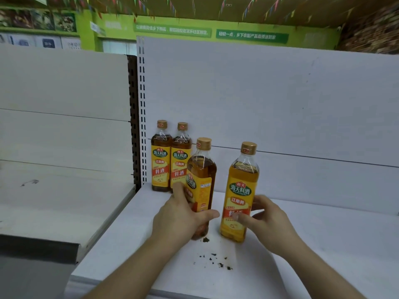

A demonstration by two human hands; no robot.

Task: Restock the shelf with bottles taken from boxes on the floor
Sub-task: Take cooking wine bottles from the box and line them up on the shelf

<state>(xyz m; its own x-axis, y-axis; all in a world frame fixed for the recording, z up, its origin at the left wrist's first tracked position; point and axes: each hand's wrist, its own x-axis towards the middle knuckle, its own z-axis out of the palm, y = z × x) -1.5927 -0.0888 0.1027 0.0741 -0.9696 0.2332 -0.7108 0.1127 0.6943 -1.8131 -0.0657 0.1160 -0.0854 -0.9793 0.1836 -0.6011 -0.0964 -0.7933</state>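
Gripping a cooking-wine bottle (201,175) low on its body with the left hand (179,214), thumb across the front, label turned off toward 9 o'clock. Gripping a second cooking-wine bottle (241,190) with the right hand (265,219), thumb pressed on the label, fingers curled behind, at 3 o'clock of the first and just apart from it. Holding both near upright with a slight lean, bases down at the white shelf (323,244); cannot tell whether fully seated. Already standing at 11 o'clock of the left hand, close to the back panel (259,93): two shelved bottles (161,165), side by side, labels forward. No boxes in view.

Probably about to slide both back toward 12 o'clock into line.

Possible trouble, judged from here:
- Knocking the nearer shelved bottle with the left knuckles or the held bottle's shoulder, so close at 12 o'clock; tall and narrow, so likely to rock into its neighbour.
- Letting go while leaning, and tipping over.
- Seating a base on the dark crumbs (216,260) scattered at 6 o'clock, one fleck right beside the left-hand bottle's foot, and leaving a wobble.
- Clinking the two held bottles together while closing the gap.
- Leaving the left-hand label facing sideways, out of step with the row.
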